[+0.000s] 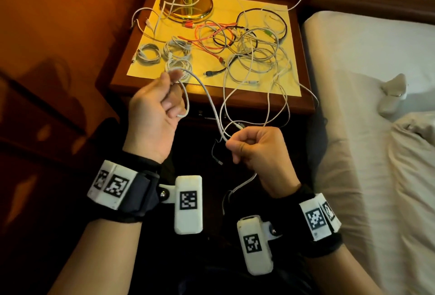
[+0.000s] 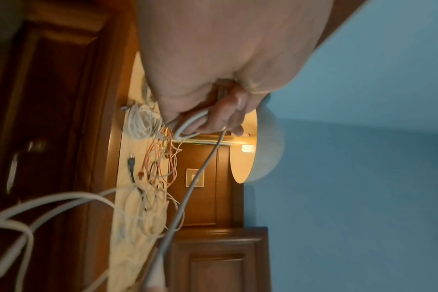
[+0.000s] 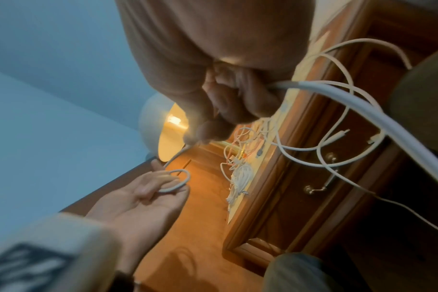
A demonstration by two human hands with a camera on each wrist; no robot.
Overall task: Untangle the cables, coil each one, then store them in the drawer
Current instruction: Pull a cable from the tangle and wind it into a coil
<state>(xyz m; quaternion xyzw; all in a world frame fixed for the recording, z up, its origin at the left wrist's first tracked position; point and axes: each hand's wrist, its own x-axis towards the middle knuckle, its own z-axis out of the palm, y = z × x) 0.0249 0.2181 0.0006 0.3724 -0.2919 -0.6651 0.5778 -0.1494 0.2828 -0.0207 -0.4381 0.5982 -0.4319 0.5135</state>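
Observation:
A white cable point(image 1: 208, 98) runs between both hands in front of the nightstand. My left hand point(image 1: 175, 93) is raised, palm toward me, with a small loop of that cable point(image 2: 188, 127) wound round its fingers and held under the thumb. Lower and to the right, my right hand point(image 1: 235, 146) grips the same cable point(image 3: 363, 106) in curled fingers; the rest trails down past it. In the right wrist view the left hand point(image 3: 158, 187) shows the loop point(image 3: 179, 181). Three coiled white cables point(image 1: 164, 56) lie on the yellow mat point(image 1: 284, 89). A tangle point(image 1: 254, 57) of white, orange and black cables lies beside them.
A brass lamp base point(image 1: 188, 5) stands at the back of the nightstand point(image 1: 122, 83) with cables draped round it. The drawer front with metal handles point(image 3: 318, 189) is closed below the top. The bed point(image 1: 376, 141) lies close on the right. Loose cable loops hang over the front edge.

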